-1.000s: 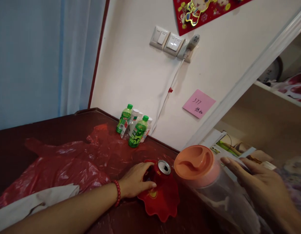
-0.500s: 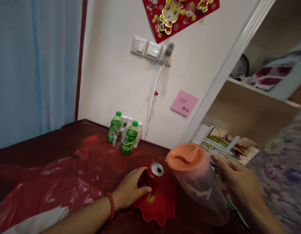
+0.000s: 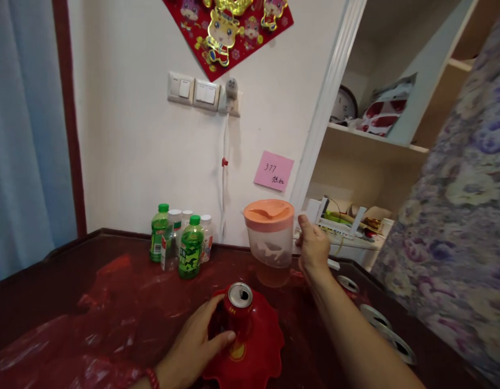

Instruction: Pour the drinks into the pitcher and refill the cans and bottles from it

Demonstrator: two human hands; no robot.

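Observation:
My left hand [image 3: 198, 336] is curled around the side of a red drink can [image 3: 238, 313], its thumb in front. The can stands upright, its top opened, on a red scalloped-edge plate [image 3: 268, 351]. Beyond it, my right hand [image 3: 315, 244] grips the handle side of a translucent plastic pitcher [image 3: 270, 243] with an orange lid. The pitcher is upright at the back of the table, its reflection showing below; I cannot tell whether its base touches the surface. The handle is mostly hidden by my fingers.
Several bottles, including a green-capped bottle [image 3: 191, 248], stand by the wall at back left. Opened cans [image 3: 348, 284] are on the right, partly behind my forearm. Crumpled red plastic [image 3: 67, 335] lies at left. A power cord [image 3: 224, 189] hangs down the wall. Shelves [image 3: 367, 135] are beyond.
My right hand has carried the pitcher away from the plate toward the wall, turning it from tilted to upright. The left hand stays around the can. The view has shifted right.

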